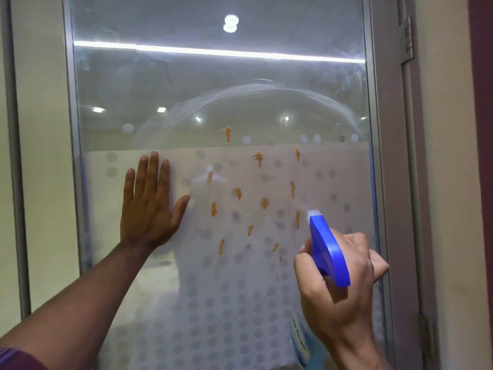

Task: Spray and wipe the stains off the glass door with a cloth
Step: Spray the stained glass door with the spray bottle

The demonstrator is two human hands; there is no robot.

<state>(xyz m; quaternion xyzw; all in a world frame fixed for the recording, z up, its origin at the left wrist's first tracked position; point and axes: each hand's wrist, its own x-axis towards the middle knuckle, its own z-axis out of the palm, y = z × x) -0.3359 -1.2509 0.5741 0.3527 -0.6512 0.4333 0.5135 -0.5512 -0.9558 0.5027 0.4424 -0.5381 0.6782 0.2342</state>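
Note:
The glass door (186, 89) fills the view, clear above and frosted with grey dots below. Several orange stains (264, 202) are scattered across its middle, from just above the frosted band down to mid-height. My left hand (149, 204) lies flat on the glass, fingers apart, left of the stains. My right hand (338, 284) grips a spray bottle with a blue head (329, 247); its white nozzle points at the stains from the lower right, close to the glass. A faint mist shows by the nozzle. No cloth is visible.
A grey metal frame (378, 156) borders the glass on both sides. Hinges (408, 38) sit on the right jamb, with a cream wall beyond. Ceiling lights and a light strip reflect in the upper glass.

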